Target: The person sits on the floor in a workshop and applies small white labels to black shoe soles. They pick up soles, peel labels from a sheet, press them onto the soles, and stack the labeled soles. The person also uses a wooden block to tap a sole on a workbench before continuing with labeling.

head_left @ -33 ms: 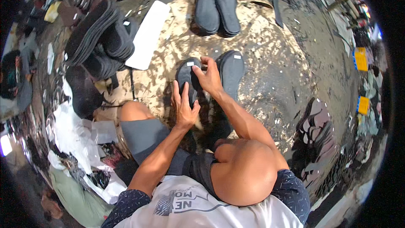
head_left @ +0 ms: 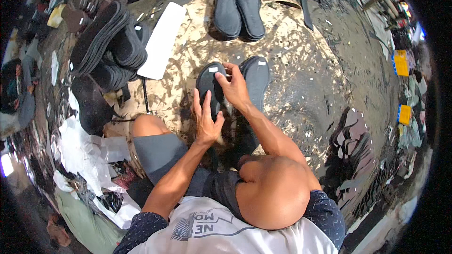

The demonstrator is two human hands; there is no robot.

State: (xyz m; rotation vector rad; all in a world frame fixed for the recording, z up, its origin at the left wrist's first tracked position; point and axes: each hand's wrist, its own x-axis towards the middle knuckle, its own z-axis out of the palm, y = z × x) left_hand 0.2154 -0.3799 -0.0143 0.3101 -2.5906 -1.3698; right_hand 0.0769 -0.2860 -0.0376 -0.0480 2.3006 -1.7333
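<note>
A dark shoe sole (head_left: 204, 81) with a small white label near its far end lies on the stained board in front of me. My right hand (head_left: 234, 85) grips its right edge by the far end, thumb on top beside the label and the other fingers curled over the side. Across the nearer part, my left hand (head_left: 207, 121) rests with fingers stretched and spread, thumb apart. Just to the right sits a matching labelled sole (head_left: 256, 82), partly behind my right forearm. Farther off, a pair of dark soles, the left one (head_left: 227, 11) and the right one (head_left: 249, 13), stands side by side.
Stacked dark soles (head_left: 99, 42) stand at the left beside a white board (head_left: 162, 42). White sheets (head_left: 80, 155) lie near my left knee. At the right are more layered pieces (head_left: 351, 146) and two yellow boxes, one farther (head_left: 401, 63) and one nearer (head_left: 404, 114).
The view has shifted slightly, and the sole under my hands sits a little farther right and away. Both hands keep the same hold.
</note>
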